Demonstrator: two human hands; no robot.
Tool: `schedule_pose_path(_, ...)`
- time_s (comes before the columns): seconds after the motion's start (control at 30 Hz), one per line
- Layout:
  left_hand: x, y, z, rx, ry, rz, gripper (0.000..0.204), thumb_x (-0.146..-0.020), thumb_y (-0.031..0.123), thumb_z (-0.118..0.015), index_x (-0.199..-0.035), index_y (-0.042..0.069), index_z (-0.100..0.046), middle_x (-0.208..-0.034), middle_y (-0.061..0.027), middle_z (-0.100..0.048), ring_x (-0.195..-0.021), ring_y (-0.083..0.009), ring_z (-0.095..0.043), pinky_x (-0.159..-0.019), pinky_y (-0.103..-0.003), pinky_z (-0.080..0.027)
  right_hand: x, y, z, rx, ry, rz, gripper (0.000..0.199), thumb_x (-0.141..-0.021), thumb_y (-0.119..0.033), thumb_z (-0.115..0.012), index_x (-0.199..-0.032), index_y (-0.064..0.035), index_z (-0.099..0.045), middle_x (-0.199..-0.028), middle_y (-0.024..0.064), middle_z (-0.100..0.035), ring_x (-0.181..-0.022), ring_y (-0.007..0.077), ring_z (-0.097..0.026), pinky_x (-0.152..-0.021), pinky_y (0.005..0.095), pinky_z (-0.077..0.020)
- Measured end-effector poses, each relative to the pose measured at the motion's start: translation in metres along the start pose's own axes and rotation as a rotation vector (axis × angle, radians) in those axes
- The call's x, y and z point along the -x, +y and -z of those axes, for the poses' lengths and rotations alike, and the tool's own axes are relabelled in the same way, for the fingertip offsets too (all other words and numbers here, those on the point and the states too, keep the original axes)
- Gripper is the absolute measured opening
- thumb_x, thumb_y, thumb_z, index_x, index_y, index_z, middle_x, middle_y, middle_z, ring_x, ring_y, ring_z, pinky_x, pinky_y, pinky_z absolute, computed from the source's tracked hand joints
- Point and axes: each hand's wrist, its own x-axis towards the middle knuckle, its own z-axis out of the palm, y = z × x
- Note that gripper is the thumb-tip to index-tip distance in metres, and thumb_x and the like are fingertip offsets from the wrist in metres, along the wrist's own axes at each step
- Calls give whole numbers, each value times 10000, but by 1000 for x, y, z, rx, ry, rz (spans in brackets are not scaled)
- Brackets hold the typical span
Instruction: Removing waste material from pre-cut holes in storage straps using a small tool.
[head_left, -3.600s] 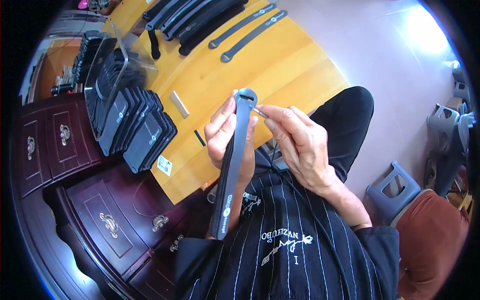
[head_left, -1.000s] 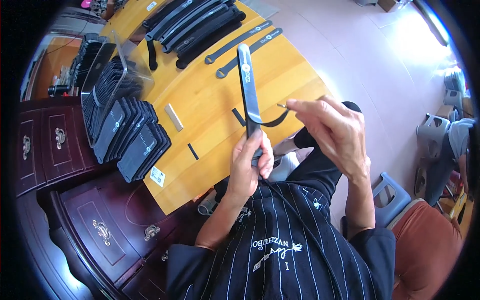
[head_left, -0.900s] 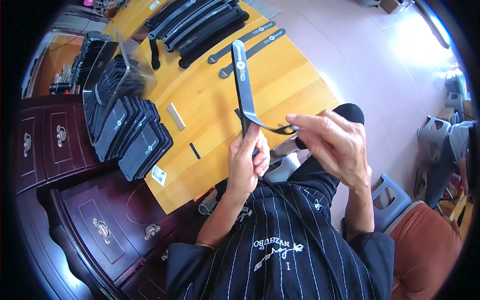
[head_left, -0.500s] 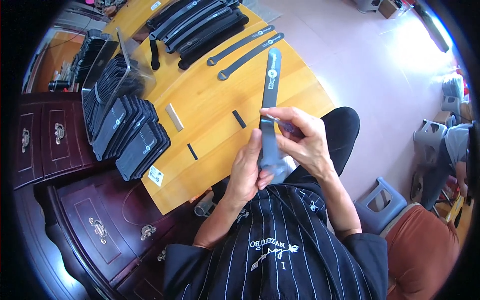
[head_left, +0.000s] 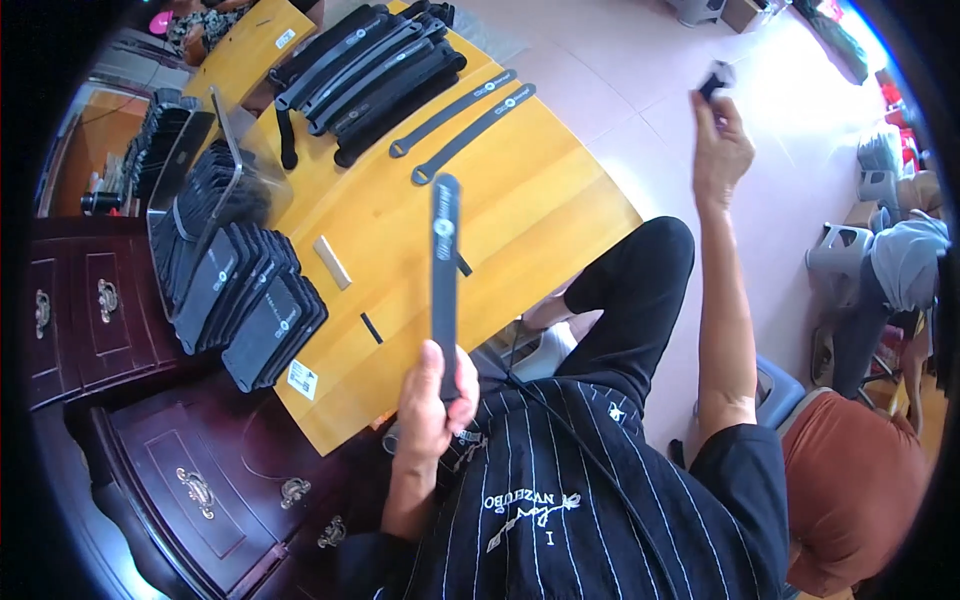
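In the head view, the left hand (head_left: 432, 398) is closed around the lower end of a long black strap (head_left: 444, 270), holding it upright above the near edge of the yellow table (head_left: 530, 210). The right hand (head_left: 718, 150) is raised far out to the right over the pale floor (head_left: 640, 70), well apart from the strap, with its fingertips pinched on a small dark piece (head_left: 714, 80). On the table lie two flat black straps (head_left: 470, 118), a row of stacked black straps (head_left: 370, 65) and fanned black pouches (head_left: 250, 310).

Pouches (head_left: 250, 310) lie left on the table (head_left: 560, 215), straps (head_left: 460, 120) behind.
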Motion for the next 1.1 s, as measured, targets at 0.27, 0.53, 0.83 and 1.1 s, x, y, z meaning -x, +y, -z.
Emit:
schedule_pose_path(0.27,-21,11,-10,37,-29,-101,533,-986,536,-323,-766,62,-426,-500,-4,-350,-351,-68,-285,-317,-197,-255,74,-74,-47,113,-441,321,36,-834,-182,-610,-850,-169,-581,-856,26,-542,-776,236,-632,-617,381,-499)
schedule_pose_path(0.53,-25,6,9,109,65,-112,514,-986,540,-309,-748,91,-385,-473,2,-315,-321,-75,-247,-288,-202,-228,95,-80,-65,116,-555,413,75,-840,-169,-590,-828,-99,-566,-852,56,-534,-807,244,-625,-653,386,-512)
schedule_pose_path(0.83,-28,5,16,144,95,-116,515,-983,551,-305,-750,99,-388,-473,6,-308,-327,-74,-250,-291,-204,-229,112,-97,-66,49,-700,463,122,-844,-191,-602,-823,-74,-579,-857,70,-523,-800,242,-633,-633,382,-512)
schedule_pose_path(1.1,-24,5,28,236,120,-174,550,-975,582,-268,-752,97,-397,-478,-2,-313,-329,-90,-262,-291,-217,-243,106,-108,-54,-72,-856,390,221,-868,-253,-619,-979,-63,-640,-955,94,-570,-813,275,-637,-699,385,-527)
